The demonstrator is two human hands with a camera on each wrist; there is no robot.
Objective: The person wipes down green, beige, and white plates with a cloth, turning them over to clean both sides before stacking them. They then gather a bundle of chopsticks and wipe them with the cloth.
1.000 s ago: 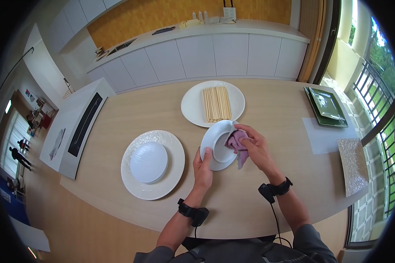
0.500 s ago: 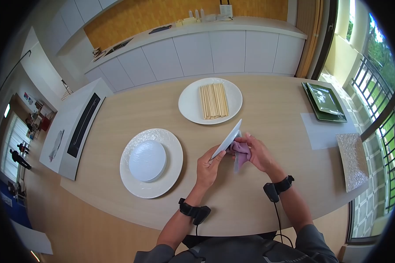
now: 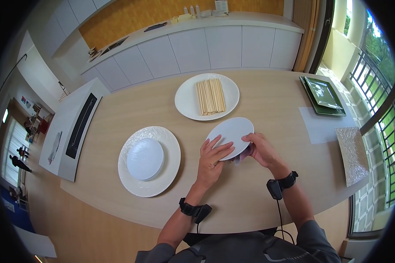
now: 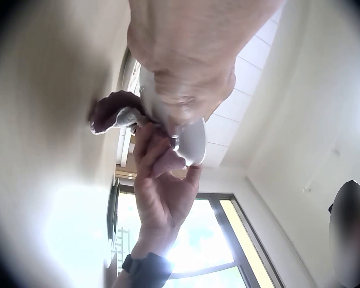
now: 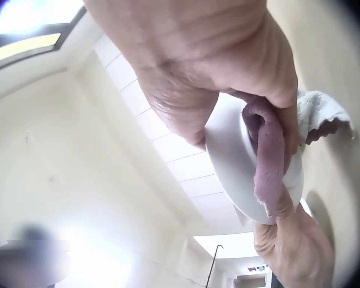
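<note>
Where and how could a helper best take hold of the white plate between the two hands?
Probably pinch the far rim of the white plate, coming from across the table: this thin edge is free, while the left hand grips the near-left side and the right hand, holding a pink cloth, grips the right side.

Before you is a pale wooden table (image 3: 267, 98), and beyond it a long white counter (image 3: 250, 19) with flat-fronted cupboards (image 3: 186, 51), an orange-brown wall (image 3: 140, 21) behind it and more white cabinets (image 3: 70, 19) at the upper left. On your right, a dark-framed window (image 4: 205, 231) lets in glaring daylight, and outside you see a tiled balcony (image 3: 368, 193), a black railing (image 3: 369, 72) and green trees (image 3: 375, 50). To your left, wooden floor (image 3: 81, 215) stretches towards a far room with a bright pane (image 3: 12, 152) and a dark blue panel (image 3: 18, 215).
</note>
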